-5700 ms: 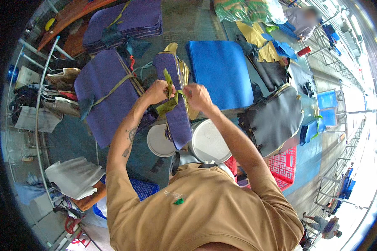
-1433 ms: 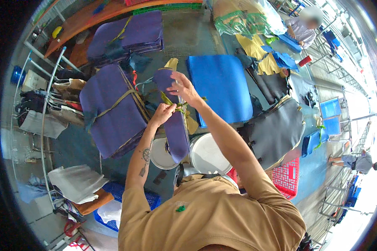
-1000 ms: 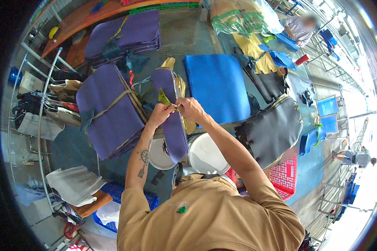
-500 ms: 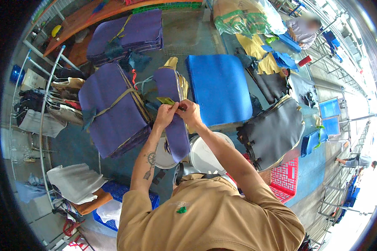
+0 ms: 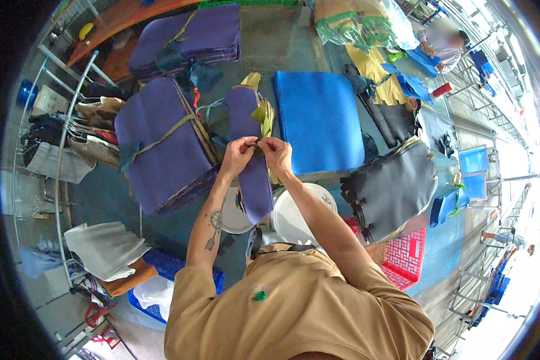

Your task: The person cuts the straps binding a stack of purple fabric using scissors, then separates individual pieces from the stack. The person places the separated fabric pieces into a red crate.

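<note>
A narrow stack of purple sheets [image 5: 257, 192] with yellowish edges lies in front of me. A yellow-green cloth strip [image 5: 266, 127] runs at its middle, and its loose end sticks up beyond my fingers. My left hand [image 5: 238, 158] is closed, pinching the strip over the top of the stack. Right beside it, my right hand [image 5: 277, 159] is closed too, its thumb and fingers pinching the strip. The two sets of fingertips nearly touch, so the part of the strip between them is mostly hidden.
Larger purple stacks tied with strips [image 5: 162, 135] lie left and far left. A blue sheet stack [image 5: 318, 123] and black sheets [image 5: 393, 189] lie to the right. White buckets [image 5: 303, 210] stand below, near a red crate [image 5: 405, 258]. A person [image 5: 443, 48] sits far right.
The strip's loose end, which pointed left past my left hand, now stands up on the far side by my right hand. My hands have shifted slightly and stay close together.
</note>
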{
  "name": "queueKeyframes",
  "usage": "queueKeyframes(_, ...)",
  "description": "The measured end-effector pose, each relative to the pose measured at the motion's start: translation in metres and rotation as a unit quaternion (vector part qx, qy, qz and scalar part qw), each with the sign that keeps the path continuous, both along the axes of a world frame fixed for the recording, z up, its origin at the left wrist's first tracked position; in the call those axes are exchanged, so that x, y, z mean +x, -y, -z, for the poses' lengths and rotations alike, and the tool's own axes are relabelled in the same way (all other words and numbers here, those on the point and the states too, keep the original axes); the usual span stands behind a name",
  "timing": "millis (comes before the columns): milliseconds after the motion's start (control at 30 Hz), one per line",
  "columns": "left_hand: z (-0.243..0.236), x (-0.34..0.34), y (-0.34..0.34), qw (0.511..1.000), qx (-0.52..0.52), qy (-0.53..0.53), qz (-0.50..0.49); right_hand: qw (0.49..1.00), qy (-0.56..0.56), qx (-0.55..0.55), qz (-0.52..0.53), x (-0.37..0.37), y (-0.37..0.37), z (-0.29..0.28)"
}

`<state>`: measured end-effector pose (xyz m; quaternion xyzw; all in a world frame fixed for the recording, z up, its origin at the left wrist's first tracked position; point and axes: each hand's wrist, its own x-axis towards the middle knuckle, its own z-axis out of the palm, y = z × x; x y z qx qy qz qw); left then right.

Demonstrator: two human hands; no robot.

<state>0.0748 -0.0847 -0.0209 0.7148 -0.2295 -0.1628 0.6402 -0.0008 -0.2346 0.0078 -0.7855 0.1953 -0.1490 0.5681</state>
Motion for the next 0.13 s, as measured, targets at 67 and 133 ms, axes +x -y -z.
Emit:
queueKeyframes(67,-0.0034,-0.0036,-0.0006,0.999,0.015,-0.039,-0.01,0.998,0.012,-0.054,-0.022,0.0003,0.0031,-0.0017)
queueKeyframes(133,-0.0074,-0.0046,0.001,0.998,0.019,-0.058,-0.016,0.993,0.045,-0.102,-0.05,0.0032,0.0077,0.0001)
